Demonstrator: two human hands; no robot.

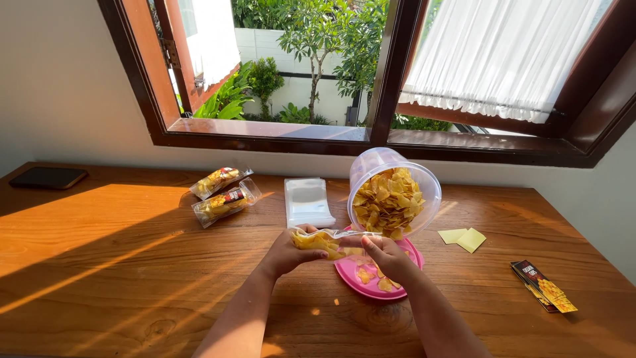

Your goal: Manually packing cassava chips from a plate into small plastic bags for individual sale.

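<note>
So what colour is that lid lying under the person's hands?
Pink. The lid shows best in the head view, with a few chips on it.

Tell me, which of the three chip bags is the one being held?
The clear bag stretched between both hands over the pink lid; the two filled bags lie untouched by the window.

- Single head-worn view, looking forward and down across the wooden table [119, 265] toward the open window [298, 66].
- Close range: forearms enter from the bottom edge.
- No second view.

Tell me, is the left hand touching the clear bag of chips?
Touching. The head view shows the left hand gripping one end of the clear bag of chips.
</note>
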